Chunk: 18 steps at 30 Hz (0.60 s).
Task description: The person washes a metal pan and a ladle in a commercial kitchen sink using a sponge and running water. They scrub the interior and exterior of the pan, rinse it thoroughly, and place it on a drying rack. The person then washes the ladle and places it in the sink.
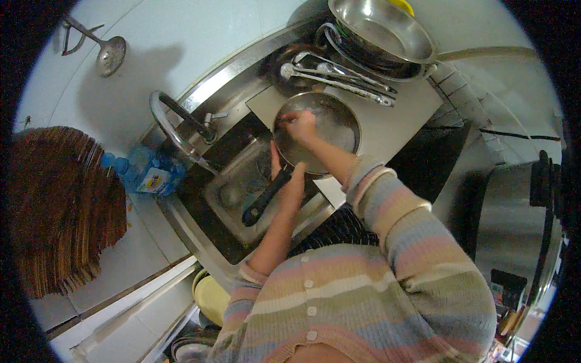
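Observation:
A round metal pan (338,122) with a black handle (265,199) is held over the right part of the sink (236,181) and the pale board beside it. My left hand (292,181) grips the pan's side near the handle, fingers on the outside wall and thumb at the rim. Inside the pan, my right hand (303,127) presses with curled fingers against the left part of the inner surface. Something small and dark shows at those fingers, too blurred to name. The pan's bottom looks wet or cloudy.
A curved faucet (174,127) arches over the sink's left side. Blue plastic bottles (154,174) stand left of it. Several metal utensils (340,81) and a steel bowl (386,31) sit behind the pan. A ladle (111,56) hangs on the wall; a brown bristly thing (68,204) is at left.

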Available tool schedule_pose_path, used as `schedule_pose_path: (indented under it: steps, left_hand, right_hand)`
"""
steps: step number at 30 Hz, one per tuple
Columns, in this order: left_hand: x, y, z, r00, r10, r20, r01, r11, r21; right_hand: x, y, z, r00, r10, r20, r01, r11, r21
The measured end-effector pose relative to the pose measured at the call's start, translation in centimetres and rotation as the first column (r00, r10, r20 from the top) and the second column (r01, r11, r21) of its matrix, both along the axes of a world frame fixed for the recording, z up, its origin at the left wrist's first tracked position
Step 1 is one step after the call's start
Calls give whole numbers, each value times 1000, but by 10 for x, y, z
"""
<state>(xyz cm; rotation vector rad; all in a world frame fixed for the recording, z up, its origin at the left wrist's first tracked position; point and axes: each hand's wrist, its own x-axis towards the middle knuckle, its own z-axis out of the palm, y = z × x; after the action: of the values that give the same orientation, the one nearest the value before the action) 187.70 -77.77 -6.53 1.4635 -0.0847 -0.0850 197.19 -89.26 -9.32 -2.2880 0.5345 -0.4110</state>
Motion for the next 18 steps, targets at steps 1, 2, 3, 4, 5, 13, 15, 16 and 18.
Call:
schedule_pose_path:
  steps: [1,2,3,4,5,13,15,16,18]
  left_hand:
    - [0,0,-4,1000,-4,-3,4,1000,22]
    - [-3,-1,-6,999,-31,-41,30,999,-19]
    - [-5,-2,9,996,-58,-71,54,997,-61]
    - [-6,-3,17,991,-87,-100,76,992,-105]
    - [-6,-5,16,995,-71,-72,65,995,-82]
    - [-7,-2,22,993,-59,-99,57,998,-21]
    - [1,-5,1,1000,-3,-1,3,1000,-25]
    - [-1,-5,-2,999,18,34,-17,999,-28]
    - [-1,5,0,990,6,-142,-19,996,-92]
  right_hand:
    - [-4,1,-2,989,142,37,-133,973,-187]
    - [9,-15,-14,998,40,-46,-36,996,80]
    - [8,-19,13,929,-309,-204,364,864,347]
    - [13,-27,-9,890,-425,-163,454,807,378]
    - [18,-33,-30,835,-536,-125,535,737,412]
    - [10,-26,1,930,-337,-148,368,832,416]
    - [7,6,8,982,-147,-116,158,983,91]
    - [1,10,-3,997,69,-29,-63,983,173]
    - [11,1,-10,865,501,-4,-488,844,224]
